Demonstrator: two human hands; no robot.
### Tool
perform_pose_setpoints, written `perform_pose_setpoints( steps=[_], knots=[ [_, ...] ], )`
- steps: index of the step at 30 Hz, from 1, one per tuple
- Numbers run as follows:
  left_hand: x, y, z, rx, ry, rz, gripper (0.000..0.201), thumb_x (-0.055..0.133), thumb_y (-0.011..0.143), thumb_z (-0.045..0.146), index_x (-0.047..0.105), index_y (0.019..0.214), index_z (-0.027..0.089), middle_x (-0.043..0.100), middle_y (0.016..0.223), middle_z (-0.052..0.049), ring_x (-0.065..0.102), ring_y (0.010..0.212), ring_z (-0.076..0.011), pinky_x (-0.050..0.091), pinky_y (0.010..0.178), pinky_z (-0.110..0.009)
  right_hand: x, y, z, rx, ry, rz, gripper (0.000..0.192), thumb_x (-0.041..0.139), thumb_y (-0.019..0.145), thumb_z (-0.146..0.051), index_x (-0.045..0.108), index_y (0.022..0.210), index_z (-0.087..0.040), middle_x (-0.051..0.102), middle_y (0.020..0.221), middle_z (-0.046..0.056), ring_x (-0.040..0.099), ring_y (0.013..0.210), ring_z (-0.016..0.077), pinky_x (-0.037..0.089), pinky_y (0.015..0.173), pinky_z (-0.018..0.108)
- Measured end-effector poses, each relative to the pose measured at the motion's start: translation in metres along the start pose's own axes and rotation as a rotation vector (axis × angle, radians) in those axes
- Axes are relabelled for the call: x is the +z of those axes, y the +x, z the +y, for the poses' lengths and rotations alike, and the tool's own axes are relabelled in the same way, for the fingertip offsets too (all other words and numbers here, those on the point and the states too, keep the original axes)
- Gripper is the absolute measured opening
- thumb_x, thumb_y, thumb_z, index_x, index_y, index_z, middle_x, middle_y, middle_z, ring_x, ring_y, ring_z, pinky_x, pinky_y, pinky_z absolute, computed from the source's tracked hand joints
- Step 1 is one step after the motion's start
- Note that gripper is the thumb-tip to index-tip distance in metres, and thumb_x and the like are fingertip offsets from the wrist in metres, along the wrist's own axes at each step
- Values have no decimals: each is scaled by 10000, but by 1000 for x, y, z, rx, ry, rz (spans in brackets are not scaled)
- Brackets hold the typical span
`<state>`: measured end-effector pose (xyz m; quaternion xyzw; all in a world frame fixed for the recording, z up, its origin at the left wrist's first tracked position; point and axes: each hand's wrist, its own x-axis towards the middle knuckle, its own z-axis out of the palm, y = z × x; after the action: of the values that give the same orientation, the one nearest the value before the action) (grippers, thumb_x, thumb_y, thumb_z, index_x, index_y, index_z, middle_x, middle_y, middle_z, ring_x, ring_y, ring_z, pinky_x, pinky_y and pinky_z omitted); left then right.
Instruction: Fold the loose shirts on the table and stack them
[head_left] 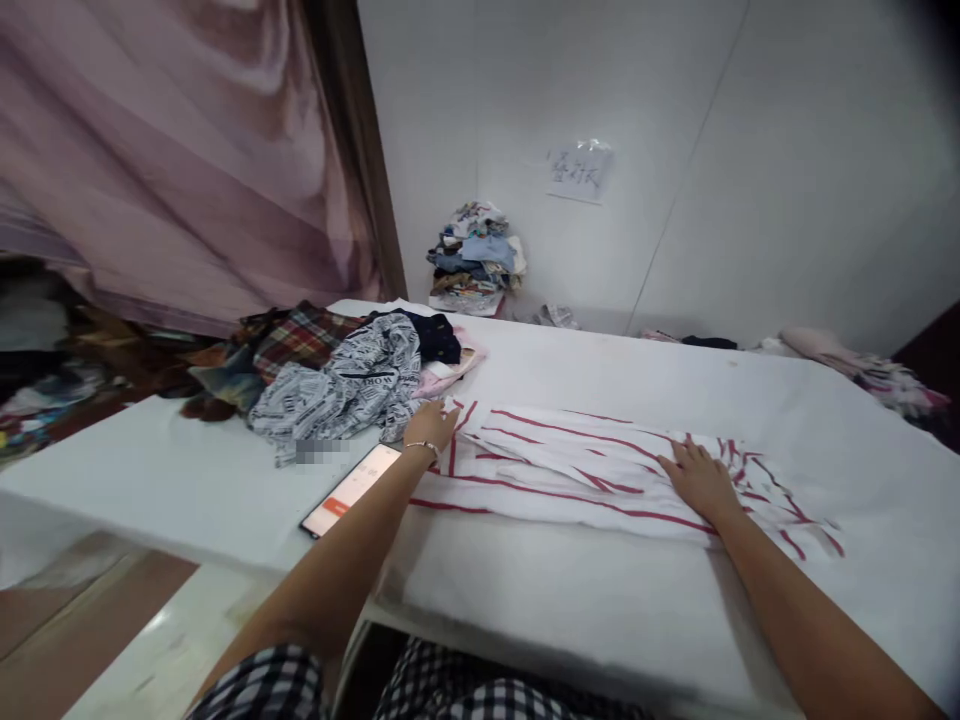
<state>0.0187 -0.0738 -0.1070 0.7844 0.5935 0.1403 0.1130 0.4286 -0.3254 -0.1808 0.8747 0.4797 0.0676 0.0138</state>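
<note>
White table point(225, 470), striped shirt point(585, 470) flat under both hands, L point(431, 425) & R point(697, 478)

Both arms reach forward — left hand point(430, 424) and right hand point(697, 477) flat, palms down.

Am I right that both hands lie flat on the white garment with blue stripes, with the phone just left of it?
Not quite. The head view shows the white garment has red stripes, not blue. Both the left hand and the right hand do lie flat on it, and the phone sits just left.
</note>
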Motion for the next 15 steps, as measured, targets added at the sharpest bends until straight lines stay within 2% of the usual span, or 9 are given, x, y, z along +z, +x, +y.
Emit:
perform_pose_setpoints(
  steps=[3, 6, 10, 12, 15],
  knots=[
    [-1, -2, -2, -64, 7, -55, 526, 459, 822, 515, 580, 1135, 110, 623, 1166, -191, 590, 1070, -305, 447, 878, -385, 5, 1, 3, 3, -1, 0, 586, 270, 897, -473, 436, 1354, -146, 344, 1466, 176, 337, 1318, 320, 304, 1012, 499],
    [1, -11, -1, -73, 29, -72, 627, 521, 772, 556, 523, 1198, 95, 574, 1235, -209, 537, 1152, -320, 427, 914, -388, 7, 1, 7, -2, 27, 40, 592, 266, 894, -475, 432, 1359, -148, 371, 1451, 169, 336, 1320, 310, 318, 1008, 495],
    [0, -23, -1, -112, 5, -116, 667, 567, 746, 543, 480, 1232, 94, 503, 1314, -221, 483, 1215, -321, 406, 949, -379, -5, 1, 4, 44, 113, 139, 596, 275, 887, -514, 465, 1330, -165, 377, 1452, 147, 307, 1341, 308, 299, 1028, 517],
    [0, -25, -3, -151, -49, -136, 624, 547, 768, 531, 484, 1218, 103, 504, 1312, -221, 498, 1201, -317, 416, 935, -380, -20, 1, -15, 27, 180, 190, 595, 267, 893, -512, 469, 1330, -163, 375, 1457, 138, 268, 1365, 317, 252, 1053, 547],
    [1, -23, -5, -186, -100, -142, 535, 553, 777, 473, 508, 1174, 116, 551, 1263, -211, 549, 1145, -305, 437, 901, -371, -50, -2, -71, -177, 389, 206, 579, 281, 904, -495, 458, 1346, -167, 438, 1420, 124, 301, 1362, 280, 258, 1078, 498]
  ],
)
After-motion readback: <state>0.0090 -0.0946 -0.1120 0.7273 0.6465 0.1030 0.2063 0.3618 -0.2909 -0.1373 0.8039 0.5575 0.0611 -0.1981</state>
